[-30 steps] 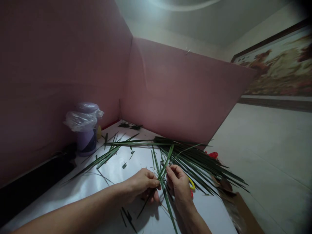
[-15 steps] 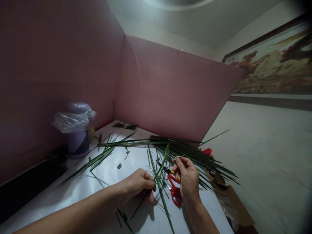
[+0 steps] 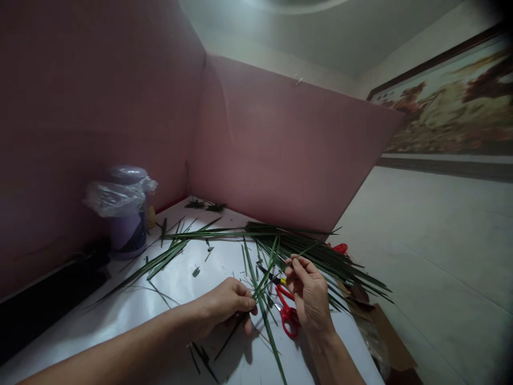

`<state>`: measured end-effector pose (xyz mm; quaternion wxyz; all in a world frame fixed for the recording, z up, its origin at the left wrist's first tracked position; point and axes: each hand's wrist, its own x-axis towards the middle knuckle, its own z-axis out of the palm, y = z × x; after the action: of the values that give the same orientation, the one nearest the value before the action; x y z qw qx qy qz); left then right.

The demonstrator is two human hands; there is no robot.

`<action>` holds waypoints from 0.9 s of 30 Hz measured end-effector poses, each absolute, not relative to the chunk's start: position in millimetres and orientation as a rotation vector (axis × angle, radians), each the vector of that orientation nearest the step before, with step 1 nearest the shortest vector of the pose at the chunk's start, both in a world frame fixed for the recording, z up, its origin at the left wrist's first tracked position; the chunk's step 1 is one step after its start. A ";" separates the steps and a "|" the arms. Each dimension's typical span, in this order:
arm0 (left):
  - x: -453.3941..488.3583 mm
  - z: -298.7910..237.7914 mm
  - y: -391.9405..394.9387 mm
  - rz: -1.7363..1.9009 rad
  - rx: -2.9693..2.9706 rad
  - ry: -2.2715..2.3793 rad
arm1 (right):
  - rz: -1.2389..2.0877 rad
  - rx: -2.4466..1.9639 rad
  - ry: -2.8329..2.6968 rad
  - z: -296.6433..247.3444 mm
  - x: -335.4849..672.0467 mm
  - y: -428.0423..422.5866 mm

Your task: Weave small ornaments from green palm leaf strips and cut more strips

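Between its thumb and fingers, my left hand [image 3: 236,302] pinches several crossed green leaf strips [image 3: 267,318] above the white table. To the right, my right hand [image 3: 308,286] is closed in a pinch on one thin leaf strip [image 3: 303,252], whose end sticks out past the fingertips. Red-handled scissors [image 3: 289,316] lie on the table between the hands, close to my right wrist. Beside them is a tool with dark jaws and yellow-and-black handles [image 3: 276,279], partly hidden by my right hand and the strips.
A pile of long green leaves [image 3: 316,251] lies at the back right. More leaves [image 3: 160,262] and scraps [image 3: 196,272] are spread leftward. A purple container [image 3: 127,235] under plastic stands at the left. Pink boards [image 3: 280,155] wall the table; a cardboard box [image 3: 395,342] sits at the right.
My right hand has shifted slightly, and the thin strip in it has swung, its far end no longer reaching out over the wall at right. My left hand stays almost still.
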<state>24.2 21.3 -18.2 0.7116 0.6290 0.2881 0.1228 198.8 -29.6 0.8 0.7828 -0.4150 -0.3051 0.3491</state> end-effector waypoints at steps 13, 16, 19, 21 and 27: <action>20.4 -13.3 20.6 0.227 1.314 0.606 | 0.666 -0.892 -0.698 3.0 206.5 -29.2; 20.1 -12.7 20.4 0.215 1.302 0.595 | 0.631 -0.923 -0.690 1.6 209.9 -28.7; 19.6 -13.2 20.2 0.208 1.295 0.588 | 0.644 -0.932 -0.672 -0.2 212.0 -28.6; 19.6 -14.4 20.5 0.208 1.298 0.582 | 0.683 -0.908 -0.656 -1.1 212.2 -28.8; 20.5 -15.2 20.5 0.205 1.309 0.590 | 0.670 -0.882 -0.663 -0.5 209.5 -29.0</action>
<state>20.5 20.5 -15.2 0.7486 0.5985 0.2696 0.0937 209.5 -29.0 -0.5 0.7989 -0.4108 -0.3090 0.3123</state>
